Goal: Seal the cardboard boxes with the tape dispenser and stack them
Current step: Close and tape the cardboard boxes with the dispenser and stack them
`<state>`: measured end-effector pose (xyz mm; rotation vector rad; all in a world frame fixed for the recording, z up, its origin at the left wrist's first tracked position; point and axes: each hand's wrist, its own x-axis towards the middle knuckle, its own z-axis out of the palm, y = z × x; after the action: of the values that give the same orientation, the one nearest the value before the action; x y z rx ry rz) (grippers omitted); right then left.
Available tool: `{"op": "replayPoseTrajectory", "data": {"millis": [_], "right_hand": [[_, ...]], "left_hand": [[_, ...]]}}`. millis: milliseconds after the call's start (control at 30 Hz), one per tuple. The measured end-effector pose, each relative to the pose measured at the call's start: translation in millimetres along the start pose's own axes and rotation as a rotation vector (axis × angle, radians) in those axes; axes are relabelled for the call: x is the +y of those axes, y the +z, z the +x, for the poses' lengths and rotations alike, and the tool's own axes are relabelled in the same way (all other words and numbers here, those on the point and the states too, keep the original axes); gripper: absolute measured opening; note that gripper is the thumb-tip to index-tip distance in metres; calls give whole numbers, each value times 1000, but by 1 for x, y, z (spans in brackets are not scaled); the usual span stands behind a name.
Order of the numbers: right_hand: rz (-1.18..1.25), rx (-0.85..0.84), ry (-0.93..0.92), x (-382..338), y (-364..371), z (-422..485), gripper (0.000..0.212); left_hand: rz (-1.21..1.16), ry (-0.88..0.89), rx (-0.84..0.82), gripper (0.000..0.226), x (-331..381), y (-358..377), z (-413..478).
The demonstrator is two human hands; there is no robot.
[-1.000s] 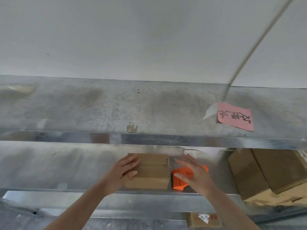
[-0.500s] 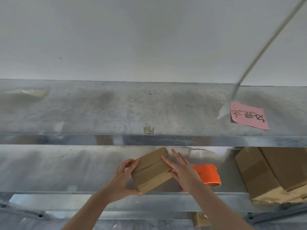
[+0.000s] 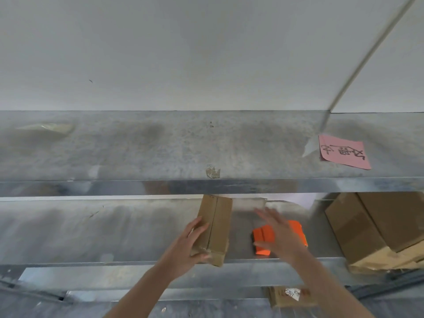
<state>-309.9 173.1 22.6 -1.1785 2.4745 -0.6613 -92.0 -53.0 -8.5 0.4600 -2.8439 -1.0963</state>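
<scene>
On steel shelf (image 3: 128,235), left hand (image 3: 187,245) gripping box (image 3: 214,228), right hand (image 3: 281,235) over tape dispenser (image 3: 263,236)

1. Small cardboard box (image 3: 215,226): plain brown.
2. Tape dispenser (image 3: 263,239): bright orange.
3. Paper note (image 3: 343,154): pink (black handwriting across it).
4. Shelf (image 3: 137,152): mottled silver-grey metal.
5. Wall (image 3: 183,53): pale grey-white.

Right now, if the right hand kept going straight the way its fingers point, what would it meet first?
Probably nothing soon: the right hand hovers over the orange tape dispenser, fingers aimed up-left toward the shelf's back, passing right of the cardboard box. Motion blur leaves depth unclear.
</scene>
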Motion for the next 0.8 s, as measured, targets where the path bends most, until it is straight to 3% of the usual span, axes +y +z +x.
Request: {"op": "replayPoseTrajectory", "data": {"millis": [133,267,367,533,667,800], "right_hand": [[-146,-95,73,72,-39,-4,105],[0,-260,89,102,-46,-2,85],[60,-243,85,101,-48,-3,76],[164,-186,29,107,-36,-14,87],[166,-135,54,116,-30,-19,75],[144,-142,40,128,-24,-26,84]], "left_hand": [[243,1,43,78,17,5,2],[182,94,-51,80,18,3,12],[137,68,-61,81,15,2,19],[78,87,-25,75,7,3,21],[113,89,-8,76,9,4,22],[124,83,-17,75,7,5,21]]}}
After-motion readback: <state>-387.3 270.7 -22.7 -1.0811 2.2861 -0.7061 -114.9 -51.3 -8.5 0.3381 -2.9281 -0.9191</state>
